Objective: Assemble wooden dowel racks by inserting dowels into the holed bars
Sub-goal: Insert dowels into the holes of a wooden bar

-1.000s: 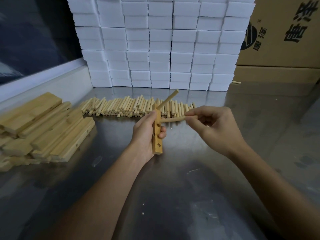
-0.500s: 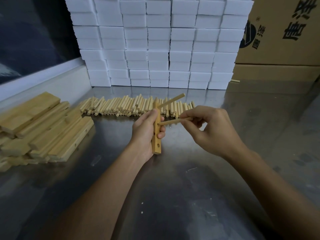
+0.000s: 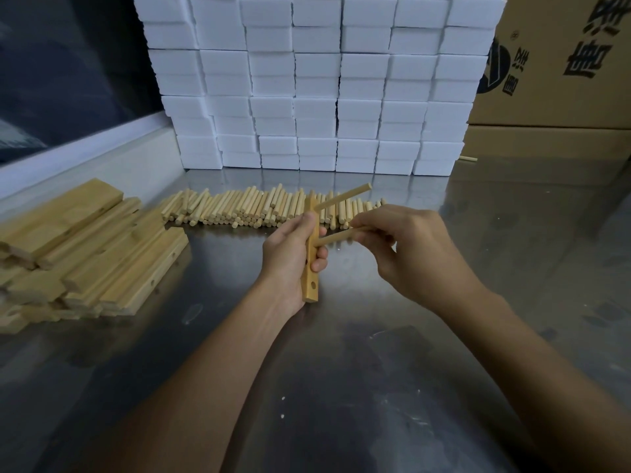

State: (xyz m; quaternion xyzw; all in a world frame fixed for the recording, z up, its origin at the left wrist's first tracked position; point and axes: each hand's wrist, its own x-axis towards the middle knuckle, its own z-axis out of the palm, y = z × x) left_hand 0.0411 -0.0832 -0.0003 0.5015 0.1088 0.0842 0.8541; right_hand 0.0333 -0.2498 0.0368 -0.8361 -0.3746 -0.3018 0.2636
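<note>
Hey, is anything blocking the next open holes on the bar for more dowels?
Partly. The left hand grips the holed bar, and a fingertip curls beside the third hole. The lowest hole near the bar's bottom end shows unobstructed. The right hand holds the second dowel.

Two hands fit a dowel into a holed bar above a steel table.

The left hand (image 3: 290, 254) grips the holed bar (image 3: 311, 268) upright, one dowel (image 3: 343, 197) already slanting from its top. The right hand (image 3: 413, 250) pinches a second dowel (image 3: 336, 236), its tip at the bar's side. A row of loose dowels (image 3: 246, 208) lies behind, stacked bars (image 3: 88, 247) at left, white foam blocks (image 3: 317, 83) and a cardboard box (image 3: 563, 59) at the table's (image 3: 341, 387) back.
</note>
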